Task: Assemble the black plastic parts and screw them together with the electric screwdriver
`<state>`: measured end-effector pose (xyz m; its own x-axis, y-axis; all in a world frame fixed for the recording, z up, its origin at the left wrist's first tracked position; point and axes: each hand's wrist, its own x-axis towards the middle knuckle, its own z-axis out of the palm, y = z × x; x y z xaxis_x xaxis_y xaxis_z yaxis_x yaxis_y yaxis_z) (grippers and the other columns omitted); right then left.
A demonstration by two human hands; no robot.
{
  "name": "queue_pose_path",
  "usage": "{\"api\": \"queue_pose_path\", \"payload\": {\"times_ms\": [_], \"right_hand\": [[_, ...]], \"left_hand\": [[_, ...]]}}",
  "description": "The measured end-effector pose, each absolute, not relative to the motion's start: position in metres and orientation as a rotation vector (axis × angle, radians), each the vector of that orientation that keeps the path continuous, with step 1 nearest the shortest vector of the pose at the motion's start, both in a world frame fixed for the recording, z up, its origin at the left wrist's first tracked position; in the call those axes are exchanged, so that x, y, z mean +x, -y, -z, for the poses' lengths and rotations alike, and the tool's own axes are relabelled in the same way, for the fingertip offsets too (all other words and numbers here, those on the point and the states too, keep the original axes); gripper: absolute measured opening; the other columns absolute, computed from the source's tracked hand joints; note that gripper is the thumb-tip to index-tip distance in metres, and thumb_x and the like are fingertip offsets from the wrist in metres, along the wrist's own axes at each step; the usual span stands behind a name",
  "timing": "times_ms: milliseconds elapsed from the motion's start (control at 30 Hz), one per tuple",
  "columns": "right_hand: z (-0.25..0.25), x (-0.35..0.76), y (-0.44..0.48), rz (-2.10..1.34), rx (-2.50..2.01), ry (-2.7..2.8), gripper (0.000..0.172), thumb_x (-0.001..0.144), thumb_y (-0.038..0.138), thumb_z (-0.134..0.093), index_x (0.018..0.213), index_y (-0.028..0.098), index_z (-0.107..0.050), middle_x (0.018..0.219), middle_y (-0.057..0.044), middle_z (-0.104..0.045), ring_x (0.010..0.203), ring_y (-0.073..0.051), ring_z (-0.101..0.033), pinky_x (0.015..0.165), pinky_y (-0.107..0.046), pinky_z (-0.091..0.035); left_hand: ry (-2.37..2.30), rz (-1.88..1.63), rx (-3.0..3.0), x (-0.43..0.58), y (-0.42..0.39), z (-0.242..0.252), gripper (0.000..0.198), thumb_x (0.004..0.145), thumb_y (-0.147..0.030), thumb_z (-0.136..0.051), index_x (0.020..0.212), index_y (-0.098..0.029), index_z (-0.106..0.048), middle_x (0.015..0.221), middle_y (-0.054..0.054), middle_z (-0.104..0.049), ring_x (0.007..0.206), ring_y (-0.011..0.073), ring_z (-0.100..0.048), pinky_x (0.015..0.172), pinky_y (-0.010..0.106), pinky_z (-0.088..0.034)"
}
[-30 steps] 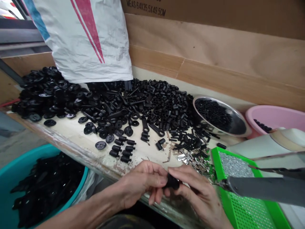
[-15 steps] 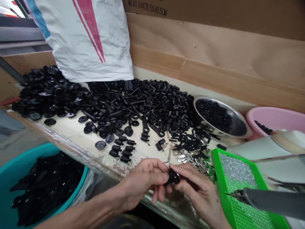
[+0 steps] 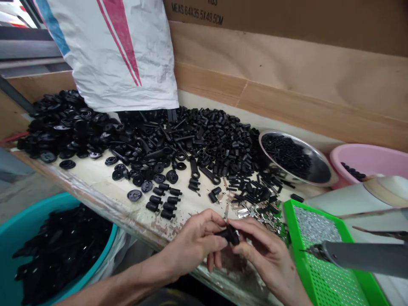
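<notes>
Both of my hands meet at the near edge of the workbench (image 3: 95, 180). My left hand (image 3: 194, 242) pinches a small black plastic part (image 3: 228, 234) between thumb and fingers. From the other side my right hand (image 3: 266, 255) grips the same part with its fingertips. Most of the part is hidden by my fingers. Just beyond my hands lie small shiny metal clips (image 3: 255, 212) and short black plastic tubes (image 3: 164, 204) standing in rows.
A large heap of black plastic parts (image 3: 153, 136) covers the bench under a white woven sack (image 3: 114, 51). A steel bowl (image 3: 295, 156), a pink basin (image 3: 369, 159) and a green tray of screws (image 3: 318, 250) sit at the right. A grey powered screwdriver (image 3: 360, 257) hangs over the tray. A teal tub (image 3: 19, 229) stands below left.
My hands have shifted slightly up and turned the black part between the fingers. The grey screwdriver at the right swung and now sits a little lower over the tray.
</notes>
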<state>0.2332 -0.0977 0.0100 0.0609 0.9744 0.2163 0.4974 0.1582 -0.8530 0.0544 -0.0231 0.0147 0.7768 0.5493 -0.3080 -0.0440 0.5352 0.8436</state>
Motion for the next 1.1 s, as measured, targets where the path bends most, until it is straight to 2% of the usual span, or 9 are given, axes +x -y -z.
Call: {"api": "queue_pose_path", "payload": {"times_ms": [133, 333, 467, 600, 800, 967, 1100], "right_hand": [[-0.01, 0.233, 0.094, -0.754, -1.485, 1.495, 0.028, 0.078, 0.027, -0.073, 0.104, 0.037, -0.07, 0.081, 0.004, -0.064, 0.067, -0.01, -0.059, 0.061, -0.017, -0.047], [-0.001, 0.231, 0.094, -0.835, -1.437, 1.384, 0.028, 0.077, 0.029, -0.074, 0.104, 0.036, -0.069, 0.095, 0.002, -0.064, 0.073, -0.011, -0.061, 0.061, -0.018, -0.049], [-0.001, 0.23, 0.098, -0.691, -1.437, 1.525, 0.032, 0.081, 0.023, -0.071, 0.11, 0.034, -0.067, 0.095, 0.001, -0.068, 0.081, -0.012, -0.064, 0.07, -0.018, -0.051], [-0.005, 0.234, 0.099, -0.623, -1.293, 1.735, 0.039, 0.084, 0.015, -0.066, 0.118, 0.033, -0.064, 0.103, 0.001, -0.071, 0.094, -0.012, -0.066, 0.081, -0.018, -0.053], [-0.015, 0.235, 0.101, -0.633, -1.265, 1.73, 0.04, 0.084, 0.017, -0.066, 0.119, 0.034, -0.064, 0.097, 0.0, -0.073, 0.086, -0.013, -0.068, 0.073, -0.02, -0.056], [-0.019, 0.225, 0.101, -0.574, -1.383, 1.557, 0.032, 0.074, 0.02, -0.076, 0.104, 0.031, -0.072, 0.082, 0.002, -0.071, 0.068, -0.012, -0.065, 0.06, -0.017, -0.054], [-0.016, 0.224, 0.104, -0.54, -1.386, 1.548, 0.036, 0.075, 0.014, -0.074, 0.107, 0.031, -0.071, 0.085, 0.001, -0.072, 0.073, -0.012, -0.066, 0.064, -0.016, -0.054]], "left_hand": [[-0.627, -0.478, 1.064, 0.052, 0.027, -0.001, 0.014, 0.082, -0.022, -0.058, 0.091, -0.018, -0.049, 0.062, -0.005, -0.055, 0.048, 0.0068, -0.048, 0.045, 0.017, -0.038], [-0.696, -0.538, 1.2, 0.051, 0.029, 0.007, 0.016, 0.08, -0.018, -0.061, 0.096, -0.016, -0.059, 0.062, -0.003, -0.06, 0.056, 0.0098, -0.057, 0.057, 0.021, -0.046], [-0.685, -0.483, 1.101, 0.05, 0.023, 0.0, 0.016, 0.081, -0.026, -0.06, 0.093, -0.015, -0.059, 0.055, -0.003, -0.058, 0.046, 0.0099, -0.053, 0.047, 0.02, -0.045], [-0.471, -0.223, 0.773, 0.046, 0.014, -0.002, 0.024, 0.079, -0.035, -0.065, 0.08, -0.012, -0.06, 0.063, 0.002, -0.062, 0.04, 0.0078, -0.052, 0.035, 0.016, -0.037], [-0.383, -0.111, 0.571, 0.048, 0.015, 0.002, 0.032, 0.075, -0.039, -0.069, 0.08, -0.008, -0.063, 0.062, 0.003, -0.062, 0.032, 0.0017, -0.041, 0.031, 0.014, -0.025], [-0.612, -0.34, 0.843, 0.049, 0.022, -0.011, 0.024, 0.079, -0.036, -0.066, 0.087, -0.014, -0.059, 0.058, -0.002, -0.059, 0.038, 0.0054, -0.047, 0.034, 0.013, -0.031], [-0.583, -0.273, 0.774, 0.048, 0.018, -0.017, 0.025, 0.08, -0.037, -0.064, 0.083, -0.012, -0.059, 0.059, -0.001, -0.058, 0.036, 0.0036, -0.042, 0.032, 0.014, -0.026]]}}
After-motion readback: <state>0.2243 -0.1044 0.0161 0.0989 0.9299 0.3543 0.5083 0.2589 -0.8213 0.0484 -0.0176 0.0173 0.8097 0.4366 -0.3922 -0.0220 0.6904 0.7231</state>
